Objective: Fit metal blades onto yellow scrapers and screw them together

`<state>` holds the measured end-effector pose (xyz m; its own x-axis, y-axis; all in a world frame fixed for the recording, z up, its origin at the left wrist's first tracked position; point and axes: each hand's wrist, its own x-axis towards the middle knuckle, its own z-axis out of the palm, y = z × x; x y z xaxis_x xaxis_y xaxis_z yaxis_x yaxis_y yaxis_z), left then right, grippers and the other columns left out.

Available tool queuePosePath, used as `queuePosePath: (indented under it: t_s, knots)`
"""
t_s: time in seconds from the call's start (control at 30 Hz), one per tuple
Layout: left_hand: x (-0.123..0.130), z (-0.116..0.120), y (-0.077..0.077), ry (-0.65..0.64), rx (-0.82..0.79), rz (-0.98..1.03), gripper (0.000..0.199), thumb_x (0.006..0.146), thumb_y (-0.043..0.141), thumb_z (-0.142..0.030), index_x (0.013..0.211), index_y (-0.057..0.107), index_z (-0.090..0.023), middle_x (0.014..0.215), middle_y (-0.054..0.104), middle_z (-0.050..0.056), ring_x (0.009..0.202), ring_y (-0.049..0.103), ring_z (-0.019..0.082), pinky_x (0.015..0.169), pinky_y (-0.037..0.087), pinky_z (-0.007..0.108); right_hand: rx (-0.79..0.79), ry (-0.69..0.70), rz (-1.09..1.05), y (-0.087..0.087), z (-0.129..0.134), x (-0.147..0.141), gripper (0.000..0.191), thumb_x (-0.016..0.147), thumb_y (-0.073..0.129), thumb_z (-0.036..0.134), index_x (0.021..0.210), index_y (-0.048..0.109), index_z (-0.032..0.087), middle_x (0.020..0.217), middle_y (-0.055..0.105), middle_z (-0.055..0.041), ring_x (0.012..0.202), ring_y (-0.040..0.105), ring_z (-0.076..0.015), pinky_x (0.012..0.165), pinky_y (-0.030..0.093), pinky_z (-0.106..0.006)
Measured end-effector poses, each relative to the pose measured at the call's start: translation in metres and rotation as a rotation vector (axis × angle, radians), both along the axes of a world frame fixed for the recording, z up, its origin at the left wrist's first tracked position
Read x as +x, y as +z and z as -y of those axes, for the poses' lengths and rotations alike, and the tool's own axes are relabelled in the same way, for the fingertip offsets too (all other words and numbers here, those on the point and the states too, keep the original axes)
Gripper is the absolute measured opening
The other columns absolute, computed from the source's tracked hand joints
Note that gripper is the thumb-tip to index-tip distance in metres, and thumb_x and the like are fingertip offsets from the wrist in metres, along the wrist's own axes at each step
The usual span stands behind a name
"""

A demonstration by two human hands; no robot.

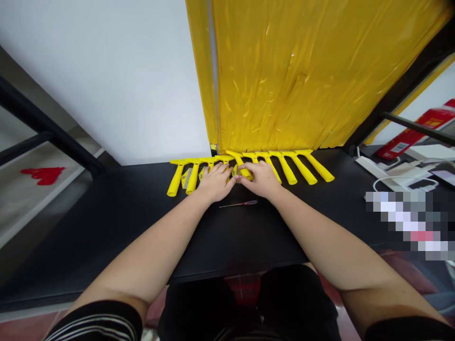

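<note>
Yellow T-shaped squeegee handles (287,170) lie in a row across the black tabletop (227,237), grips toward me. My right hand (263,180) is closed, with index finger and thumb around the grip of one yellow squeegee handle (245,173) near the middle. Just left of it, my left hand (214,183) bends its fingers down over the row, its thumb close to my right thumb. Whatever those left fingers grip is hidden. By its fingertips sits a small yellow plate with a screw (234,170). Between the left handles lies a yellow-and-metal plate (186,179).
A thin screwdriver (250,202) lies on the tabletop nearer to me than my hands. Yellow plastic sheeting (263,76) and a white panel (106,80) rise behind the row. On the right are a white power strip (378,170), cables and a red package (412,130).
</note>
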<state>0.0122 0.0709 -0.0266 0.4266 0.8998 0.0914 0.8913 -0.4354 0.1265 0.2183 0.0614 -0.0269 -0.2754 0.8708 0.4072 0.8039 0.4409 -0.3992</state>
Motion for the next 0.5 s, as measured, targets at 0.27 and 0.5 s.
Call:
queuePosePath:
  t_s: [0.27,0.5]
  knots:
    - [0.001,0.004,0.001,-0.043,0.047,-0.019,0.062,0.108,0.03,-0.064,0.154,0.058,-0.033,0.172,0.044,0.007,0.163,0.03,0.036,0.13,0.014,0.074,-0.169,-0.194,-0.628,-0.007,-0.009,0.005,0.04,0.088,0.063,0.046,0.119,0.077,0.026,0.076,0.065,0.0007,0.066,0.06,-0.0203,0.07,0.052,-0.037]
    - [0.003,0.004,0.001,-0.173,0.028,-0.04,0.056,0.109,0.034,-0.058,0.153,0.059,-0.033,0.165,0.054,0.004,0.161,0.035,0.034,0.132,-0.005,0.072,-0.185,-0.151,-0.91,-0.005,-0.015,0.015,0.038,0.087,0.064,0.047,0.116,0.075,0.025,0.077,0.07,0.0005,0.081,0.071,-0.0228,0.081,0.057,-0.037]
